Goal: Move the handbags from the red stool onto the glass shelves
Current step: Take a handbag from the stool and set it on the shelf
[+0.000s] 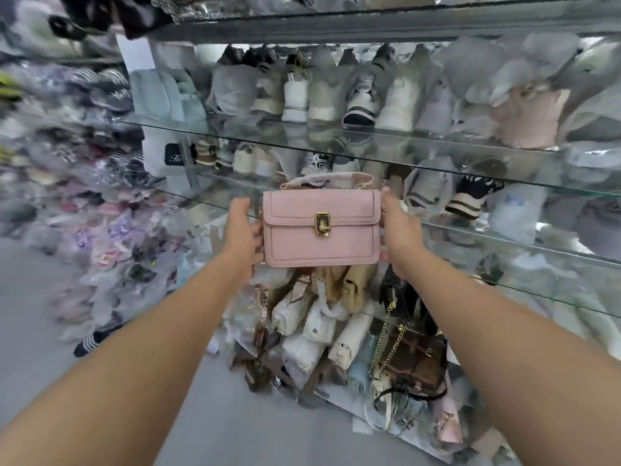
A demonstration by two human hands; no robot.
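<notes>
A small pink handbag (pixel 322 227) with a gold clasp and a wrapped top handle is held upright in front of the glass shelves (pixel 487 230). My left hand (pixel 242 230) grips its left side and my right hand (pixel 400 230) grips its right side. The bag hovers at the level of the front edge of a middle glass shelf. The red stool is not in view.
Wrapped shoes and bags fill the upper shelves (pixel 322 95). Below the pink bag lies a pile of handbags (pixel 353 331) on the lowest level, some with gold chains. Packaged goods are heaped along the left wall (pixel 84 196). Grey floor (pixel 235 425) spreads beneath my arms.
</notes>
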